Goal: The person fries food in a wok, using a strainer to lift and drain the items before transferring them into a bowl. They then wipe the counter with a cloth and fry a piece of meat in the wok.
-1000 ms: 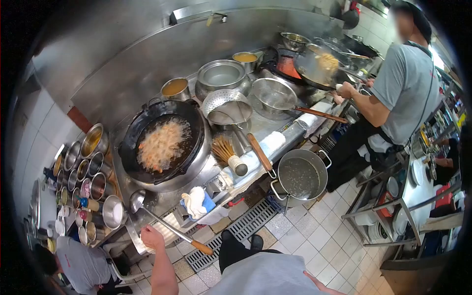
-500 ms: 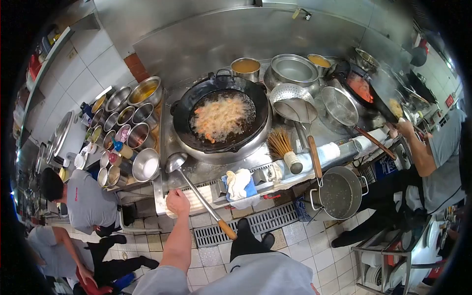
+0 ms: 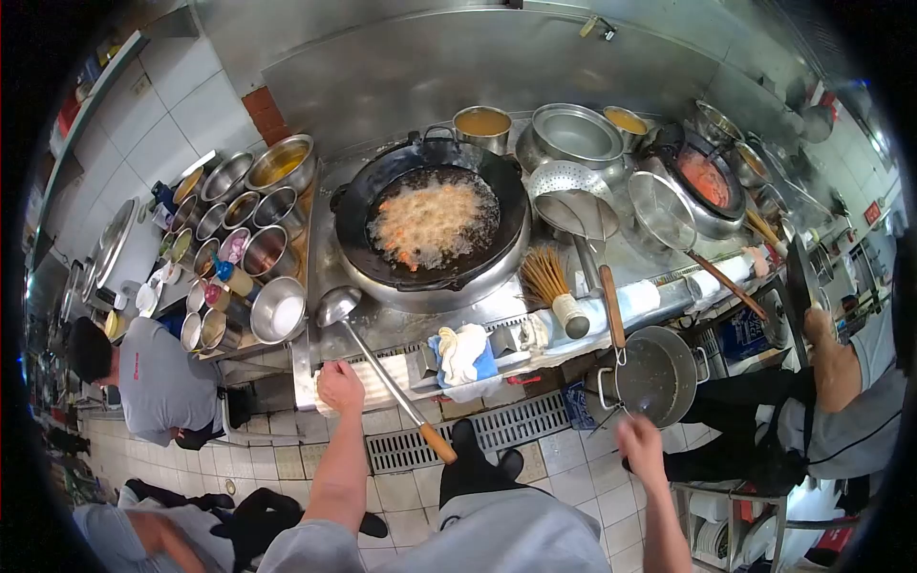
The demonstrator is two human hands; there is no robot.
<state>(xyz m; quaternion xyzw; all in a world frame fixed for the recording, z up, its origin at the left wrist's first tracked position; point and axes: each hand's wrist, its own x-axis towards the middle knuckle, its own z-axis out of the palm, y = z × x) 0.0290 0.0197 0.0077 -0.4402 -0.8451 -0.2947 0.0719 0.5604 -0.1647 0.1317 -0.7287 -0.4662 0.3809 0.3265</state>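
In front of the stove (image 3: pixel 411 329), right hand (image 3: pixel 639 442) raised low beside the pot (image 3: pixel 686 368), fingers curled but blurred; cannot tell of any grasp or contact there; left hand (image 3: pixel 341 387) clenched into a fist at the front ledge, just left of the ladle (image 3: pixel 385 374); cannot tell of anything inside the fist; ladle aslant over the ledge, bowl on the stove top, wooden grip out over the floor grate (image 3: pixel 516 420); blue-and-white cloth (image 3: pixel 465 355) on the ledge, right of the ladle; beyond it, brush (image 3: pixel 554 282) and two strainers (image 3: pixel 659 205); farther in, black wok (image 3: pixel 358 253) with food (image 3: pixel 430 222) in foaming oil; to the left, clustered bowls (image 3: pixel 278 310); to the right, co-worker (image 3: pixel 850 411); behind the wok, pan of orange liquid (image 3: pixel 482 124); farthest, steel backsplash (image 3: pixel 497 62).
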